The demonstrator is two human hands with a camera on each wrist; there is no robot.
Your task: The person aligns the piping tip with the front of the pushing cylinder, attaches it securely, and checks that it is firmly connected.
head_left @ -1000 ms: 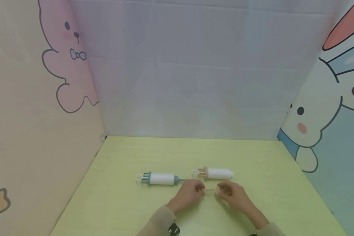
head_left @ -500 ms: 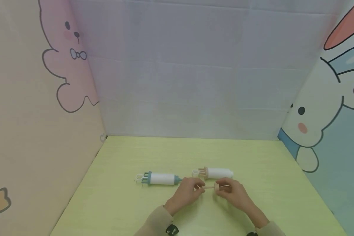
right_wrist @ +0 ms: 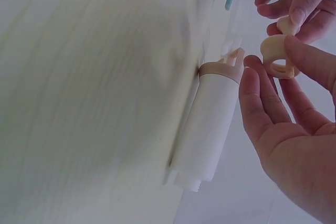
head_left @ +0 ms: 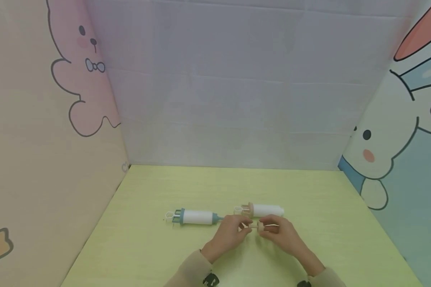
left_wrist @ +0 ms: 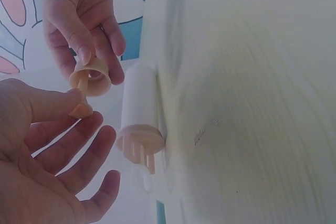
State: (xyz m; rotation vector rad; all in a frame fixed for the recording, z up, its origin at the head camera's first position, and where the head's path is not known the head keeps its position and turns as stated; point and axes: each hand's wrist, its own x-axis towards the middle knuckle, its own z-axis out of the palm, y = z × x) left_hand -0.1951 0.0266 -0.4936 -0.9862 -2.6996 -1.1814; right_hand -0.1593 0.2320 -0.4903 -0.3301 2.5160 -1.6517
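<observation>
Peach ring cap (left_wrist: 90, 78) held above green surface (head_left: 147, 247), between both hands, at 6 o'clock from peach-ended white tube (head_left: 263, 210). Right hand (head_left: 278, 235) pinches cap rim with thumb and fingers; left hand (head_left: 228, 235) pinches small peach nozzle piece (left_wrist: 80, 109), tip just below cap opening — the two touching or nearly so, cannot tell. Cap's open face turned toward left hand; both hands equally near. Tube lies flat, long axis 9-to-3 o'clock. Blue-ended tube (head_left: 195, 217) lies at 9 o'clock from left hand — untouched.
</observation>
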